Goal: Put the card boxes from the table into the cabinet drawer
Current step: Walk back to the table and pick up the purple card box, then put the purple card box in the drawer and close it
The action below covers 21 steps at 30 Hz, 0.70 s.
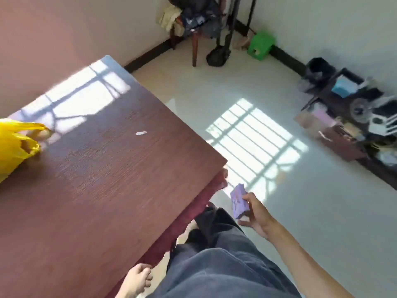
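My right hand (256,214) grips a purple card box (238,202) and holds it in the air beside the near right corner of the dark wooden table (103,173), above the pale floor. My left hand (137,278) rests at the table's front edge near the bottom of the view, fingers curled with nothing in them. No other card box shows on the table, and no cabinet drawer is in view.
A yellow plastic bag (15,145) lies at the table's left edge, and a small white scrap (141,133) near its middle. A wooden chair with clothes (193,22), a green stool (261,45) and a low cluttered shelf (348,117) stand along the walls.
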Motion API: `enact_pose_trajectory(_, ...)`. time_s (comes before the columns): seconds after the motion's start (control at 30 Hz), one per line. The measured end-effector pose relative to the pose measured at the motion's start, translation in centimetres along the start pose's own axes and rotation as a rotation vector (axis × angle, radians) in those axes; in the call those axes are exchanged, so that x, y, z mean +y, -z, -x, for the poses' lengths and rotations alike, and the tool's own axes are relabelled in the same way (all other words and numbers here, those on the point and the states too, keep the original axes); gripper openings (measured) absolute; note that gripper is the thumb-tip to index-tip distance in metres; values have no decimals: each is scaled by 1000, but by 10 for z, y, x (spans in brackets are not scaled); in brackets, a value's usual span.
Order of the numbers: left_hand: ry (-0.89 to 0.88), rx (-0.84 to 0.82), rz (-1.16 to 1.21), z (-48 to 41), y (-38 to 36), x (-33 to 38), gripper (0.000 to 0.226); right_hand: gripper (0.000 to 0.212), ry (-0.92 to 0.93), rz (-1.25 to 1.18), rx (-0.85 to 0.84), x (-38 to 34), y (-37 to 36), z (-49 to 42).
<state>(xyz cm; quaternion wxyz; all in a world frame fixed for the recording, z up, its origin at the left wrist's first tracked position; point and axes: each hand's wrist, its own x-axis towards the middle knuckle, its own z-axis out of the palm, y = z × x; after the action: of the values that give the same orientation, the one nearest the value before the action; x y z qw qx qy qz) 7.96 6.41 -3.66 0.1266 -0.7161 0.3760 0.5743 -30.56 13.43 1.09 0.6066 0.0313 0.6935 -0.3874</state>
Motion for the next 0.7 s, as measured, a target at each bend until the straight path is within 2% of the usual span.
enact_pose_trajectory(0.1, -32, -32, -223, -9, -15, 15, 34, 46, -26, -259, 162, 62, 38, 36)
enact_pose_trajectory(0.2, -154, -112, -448, -1, -45, 50, 20, 37, -36, -502, 328, 110, 66, 64)
enact_pose_trajectory(0.27, -234, -166, -530, 4, -72, 81, 18, 40, -34, -621, 383, 139, 81, 77)
enact_pose_trajectory(0.37, -358, -249, -645, 11, -122, 131, 22, 55, -47, -720, 470, 177, 102, 94)
enact_pose_trajectory(0.5, -457, -328, -766, 27, -184, 186, 22, 49, -78, -804, 530, 211, 125, 114)
enact_pose_trajectory(0.7, -546, -310, -857, 64, -266, 220, 23, 70, -66, -846, 551, 243, 186, 123)
